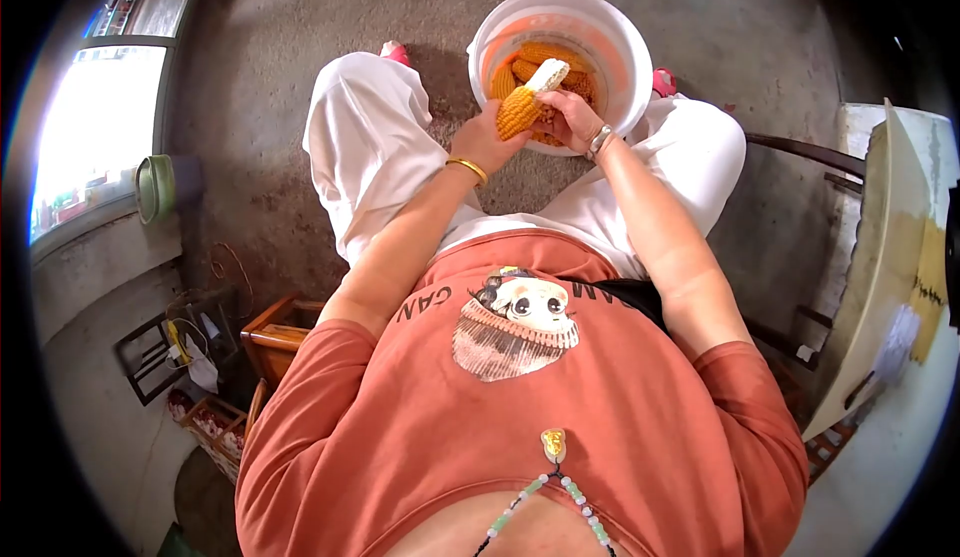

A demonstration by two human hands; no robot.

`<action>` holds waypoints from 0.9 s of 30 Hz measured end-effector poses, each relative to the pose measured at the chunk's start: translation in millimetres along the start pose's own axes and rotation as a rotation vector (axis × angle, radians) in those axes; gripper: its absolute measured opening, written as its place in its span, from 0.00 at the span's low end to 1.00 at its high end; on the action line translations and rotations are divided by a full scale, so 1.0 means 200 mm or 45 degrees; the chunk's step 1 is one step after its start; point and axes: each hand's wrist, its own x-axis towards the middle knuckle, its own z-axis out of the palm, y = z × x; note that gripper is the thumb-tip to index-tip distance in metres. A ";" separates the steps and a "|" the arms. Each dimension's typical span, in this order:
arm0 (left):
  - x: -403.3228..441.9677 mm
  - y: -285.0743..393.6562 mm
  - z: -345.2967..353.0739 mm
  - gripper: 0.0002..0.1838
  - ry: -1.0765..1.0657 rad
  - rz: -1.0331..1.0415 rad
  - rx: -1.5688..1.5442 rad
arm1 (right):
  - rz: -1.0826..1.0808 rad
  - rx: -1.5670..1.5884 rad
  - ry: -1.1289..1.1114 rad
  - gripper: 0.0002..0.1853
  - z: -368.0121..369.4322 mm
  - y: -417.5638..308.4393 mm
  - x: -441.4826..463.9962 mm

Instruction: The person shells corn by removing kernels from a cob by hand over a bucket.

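Over a white bucket hangs a partly stripped corn cob, its far end bare and white, its near end still covered in yellow kernels. My left hand, with a gold bangle at the wrist, is wrapped round the kernelled end. The fingers of my right hand, a watch on its wrist, are closed on the cob from the other side near its middle. Inside the bucket lie several yellow cobs and loose kernels, partly hidden by my hands.
The bucket stands on the concrete floor between my knees. A wooden stool is at the left, near a green bin by the window. A pale board stands at the right.
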 end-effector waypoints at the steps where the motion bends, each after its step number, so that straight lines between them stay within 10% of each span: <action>1: 0.00 0.02 -0.01 0.32 0.004 0.016 0.020 | 0.012 0.025 0.021 0.20 0.01 0.00 0.00; 27: -0.02 0.03 -0.03 0.32 0.011 0.033 0.160 | -0.006 0.004 0.124 0.18 0.04 0.00 -0.01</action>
